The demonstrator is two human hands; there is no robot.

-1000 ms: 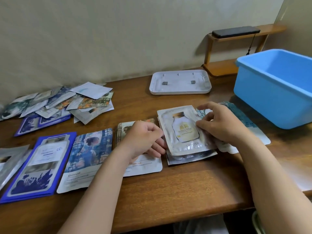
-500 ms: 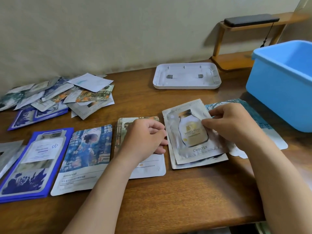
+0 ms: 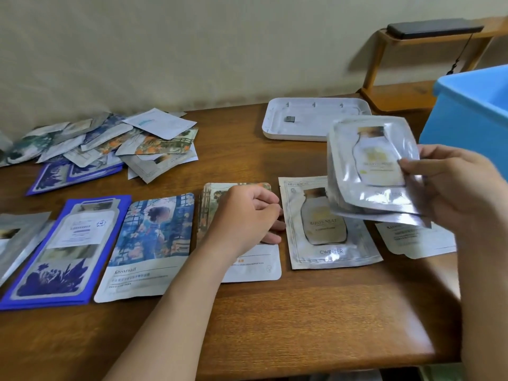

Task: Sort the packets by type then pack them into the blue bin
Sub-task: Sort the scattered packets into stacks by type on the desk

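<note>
Head view, the only one:

- Right hand [image 3: 450, 193] pinches a small stack of silver foil packets with a pale bottle print [image 3: 371, 166]: thumb on the front face, fingers behind. The stack is lifted off the brown wooden table [image 3: 302, 325] and tilted. It hangs over the right edge of one matching silver bottle-print packet [image 3: 324, 237] that lies flat, marked "BIRD'S NEST / CWINTER".
- Left hand [image 3: 244, 215] has its fingers loosely curled and grips nothing. It rests on a rounded packet with a green-orange print and a white lower half [image 3: 253, 268].
- Blue plastic bin [image 3: 472, 111] is at the right edge, just beyond the lifted stack and not touching it. Only its near wall, rim and a strip of inner wall show, so I can't tell what's in it.
- White shallow plastic tray [image 3: 310, 125] sits at the back centre. One small dark grey block [image 3: 289, 119] is inside near its left end, and its right part is hidden behind the lifted stack.
- Row on the table, from the left:
  - a silver foil packet [image 3: 19, 237], cut off by the frame;
  - a blue-bordered packet with a white label and flower print [image 3: 63, 251], on top of at least one more;
  - a packet printed with a woman in blue [image 3: 154, 243];
  - the packet under the left hand;
  - the flat bottle packet;
  - a white packet with a notched edge [image 3: 417, 240], partly under the right hand.
- Loose unsorted heap of mixed packets [image 3: 110, 141] is at the back left by the wall, partly overlapping more blue-bordered packets [image 3: 71, 174].
- Wooden shelf riser [image 3: 384, 92] stands at the back right with a flat black device [image 3: 434, 27] on top.
</note>
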